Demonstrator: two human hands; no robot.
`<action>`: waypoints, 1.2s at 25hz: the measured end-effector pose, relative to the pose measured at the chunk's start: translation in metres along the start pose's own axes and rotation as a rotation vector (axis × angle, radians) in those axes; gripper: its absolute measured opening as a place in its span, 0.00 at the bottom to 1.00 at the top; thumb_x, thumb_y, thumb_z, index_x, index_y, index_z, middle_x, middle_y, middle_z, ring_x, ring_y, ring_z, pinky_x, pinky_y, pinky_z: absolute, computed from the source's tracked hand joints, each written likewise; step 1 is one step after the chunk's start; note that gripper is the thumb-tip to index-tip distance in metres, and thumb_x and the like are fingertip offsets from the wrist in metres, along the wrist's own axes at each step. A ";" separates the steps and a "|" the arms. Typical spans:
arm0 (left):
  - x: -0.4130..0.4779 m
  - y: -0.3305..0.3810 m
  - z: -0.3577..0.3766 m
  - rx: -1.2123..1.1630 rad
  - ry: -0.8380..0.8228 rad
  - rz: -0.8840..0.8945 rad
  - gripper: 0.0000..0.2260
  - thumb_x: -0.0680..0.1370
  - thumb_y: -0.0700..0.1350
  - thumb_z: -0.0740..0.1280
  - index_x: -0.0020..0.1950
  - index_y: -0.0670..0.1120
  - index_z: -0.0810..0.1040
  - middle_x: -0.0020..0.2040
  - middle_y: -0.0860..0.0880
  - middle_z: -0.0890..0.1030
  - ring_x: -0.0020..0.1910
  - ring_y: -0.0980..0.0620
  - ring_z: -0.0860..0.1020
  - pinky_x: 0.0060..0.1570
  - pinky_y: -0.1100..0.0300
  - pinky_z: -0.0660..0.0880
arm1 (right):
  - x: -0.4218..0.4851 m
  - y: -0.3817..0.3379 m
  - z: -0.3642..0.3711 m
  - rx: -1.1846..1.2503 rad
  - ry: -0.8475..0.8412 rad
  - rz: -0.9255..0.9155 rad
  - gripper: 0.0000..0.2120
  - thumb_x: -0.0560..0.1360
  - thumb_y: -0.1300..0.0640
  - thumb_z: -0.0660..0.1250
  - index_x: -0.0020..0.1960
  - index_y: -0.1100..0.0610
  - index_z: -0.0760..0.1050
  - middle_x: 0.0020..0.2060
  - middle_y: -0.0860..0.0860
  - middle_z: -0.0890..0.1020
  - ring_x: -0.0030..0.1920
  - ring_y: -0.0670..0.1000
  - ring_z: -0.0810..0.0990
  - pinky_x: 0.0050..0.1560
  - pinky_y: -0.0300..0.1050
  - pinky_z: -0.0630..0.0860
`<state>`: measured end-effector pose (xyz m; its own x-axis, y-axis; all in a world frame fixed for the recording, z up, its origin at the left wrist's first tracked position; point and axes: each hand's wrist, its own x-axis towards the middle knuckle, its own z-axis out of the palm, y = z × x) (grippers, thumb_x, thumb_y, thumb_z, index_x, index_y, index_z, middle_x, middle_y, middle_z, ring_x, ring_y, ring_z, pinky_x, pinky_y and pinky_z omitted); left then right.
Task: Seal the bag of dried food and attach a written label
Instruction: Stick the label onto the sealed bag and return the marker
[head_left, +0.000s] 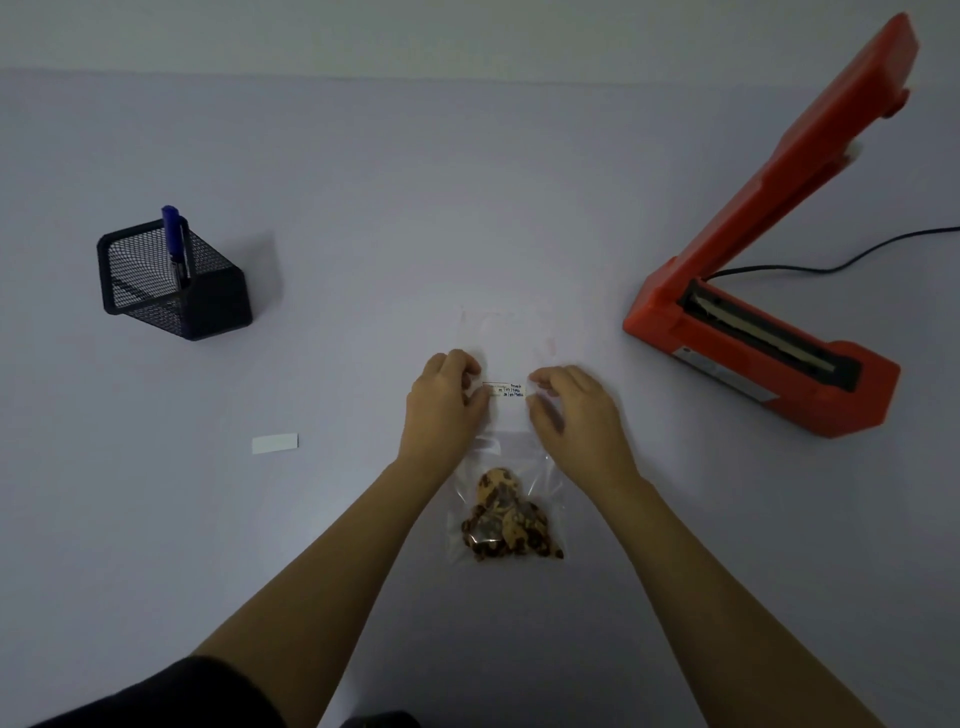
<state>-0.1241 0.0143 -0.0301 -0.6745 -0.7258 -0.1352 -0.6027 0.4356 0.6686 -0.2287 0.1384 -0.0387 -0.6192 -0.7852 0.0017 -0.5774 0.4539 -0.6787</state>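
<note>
Left hand: The left hand (447, 395) lay on the upper part of the bag, its fingers curled down over the left end of the label and holding it to the film.
Right hand: The right hand (571, 410) sat just opposite, fingers curled, tips at the right end of the label. This hand was blurred, and whether it pinched or only touched could not be told.
Label: The label (503, 389), a small white strip with dark handwriting, lay flat on the bag between the two hands.
Bag: The clear bag (511, 353) lay flat on the counter (363, 208), running from beyond the fingertips back between the forearms. Whether its far edge was sealed could not be told.
Dried food: The dried food (511, 519), brown and tan pieces, was bunched in the near end of the bag, behind the hands and between the forearms.
Blank strip: A plain white strip (275, 443) lay on the counter well to the left of the left hand.
Pen holder: A black mesh holder (171, 280) stood far left and beyond the left hand, with a blue pen (174, 244) upright inside.
Sealer: An orange heat sealer (753, 338) stood to the right of the right hand, well apart, its arm raised. A black cord (831, 265) ran off from it to the right.
</note>
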 end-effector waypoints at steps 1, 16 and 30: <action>-0.002 -0.006 -0.001 0.033 0.006 0.104 0.07 0.74 0.39 0.68 0.51 0.40 0.77 0.44 0.44 0.77 0.39 0.47 0.76 0.41 0.53 0.77 | -0.003 0.002 -0.002 -0.051 -0.019 -0.033 0.11 0.73 0.58 0.64 0.55 0.59 0.76 0.50 0.52 0.80 0.49 0.50 0.78 0.51 0.41 0.71; -0.014 -0.035 -0.006 0.377 -0.134 0.463 0.19 0.75 0.45 0.58 0.63 0.45 0.76 0.54 0.41 0.76 0.47 0.43 0.75 0.46 0.53 0.75 | -0.013 0.016 0.000 -0.428 -0.119 -0.187 0.18 0.75 0.53 0.59 0.64 0.47 0.72 0.56 0.52 0.76 0.53 0.52 0.73 0.50 0.49 0.68; -0.015 -0.040 -0.006 0.353 -0.160 0.494 0.18 0.75 0.45 0.60 0.65 0.46 0.74 0.55 0.39 0.76 0.46 0.43 0.75 0.45 0.52 0.74 | -0.016 0.020 0.001 -0.458 -0.117 -0.215 0.20 0.75 0.52 0.58 0.67 0.47 0.68 0.56 0.52 0.76 0.53 0.53 0.73 0.51 0.51 0.68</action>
<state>-0.0873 0.0046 -0.0510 -0.9485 -0.3168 0.0023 -0.2893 0.8690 0.4015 -0.2301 0.1593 -0.0533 -0.4126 -0.9109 0.0059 -0.8749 0.3945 -0.2810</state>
